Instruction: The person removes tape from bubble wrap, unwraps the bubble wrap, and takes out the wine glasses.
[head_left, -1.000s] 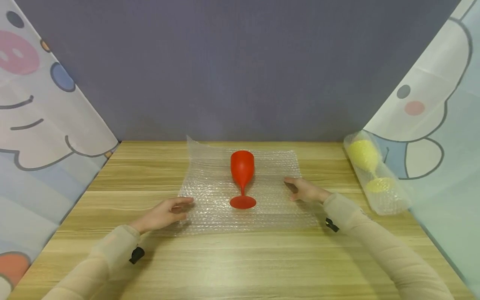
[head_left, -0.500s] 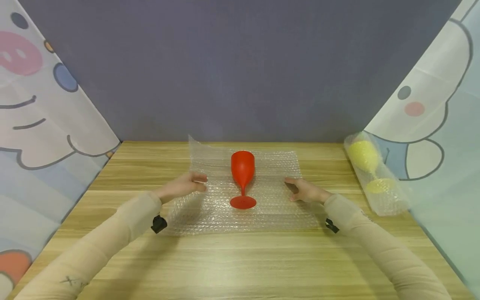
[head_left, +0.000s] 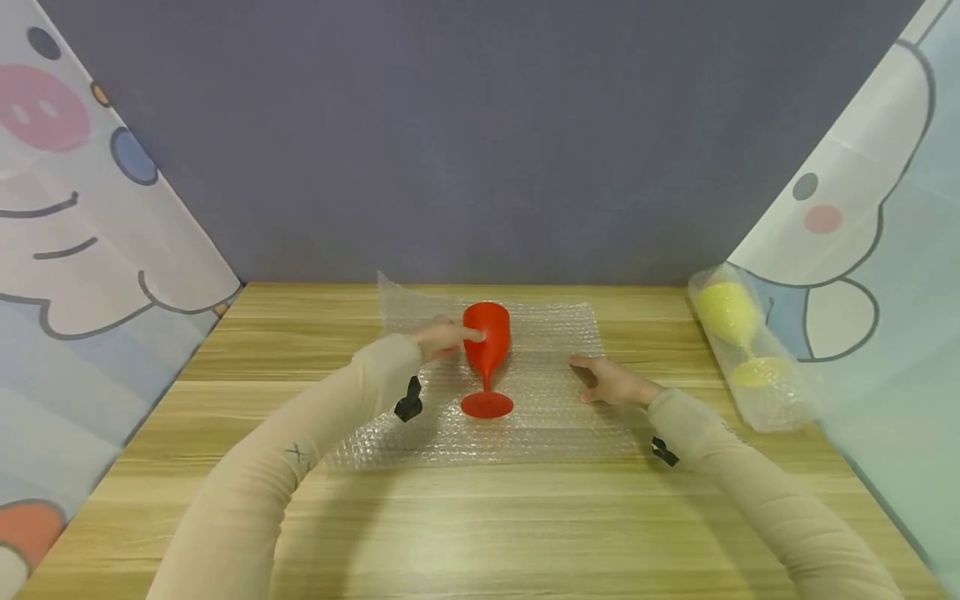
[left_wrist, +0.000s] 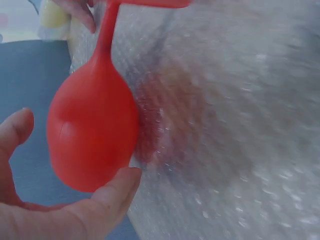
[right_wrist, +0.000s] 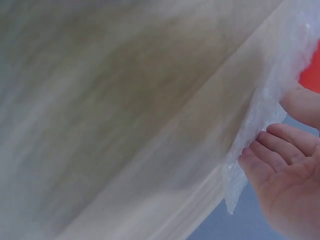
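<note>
Goblet [head_left: 487, 362], left hand [head_left: 442, 335] around it, fingers [left_wrist: 115, 192] parted

Red goblet [head_left: 488, 357] sideways on bubble wrap [head_left: 543, 375]

The goblet [head_left: 492, 348] looks smooth plastic; the bubble wrap [head_left: 543, 375], glossy, bumpy film; the tabletop [head_left: 525, 525], satiny wood.

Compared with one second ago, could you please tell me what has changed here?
The left hand has moved forward and rightward from the left edge of the bubble wrap to the bowl of the red goblet; no closed grip shows. The right hand, red goblet and bubble-wrapped yellow goblet stayed put.
</note>
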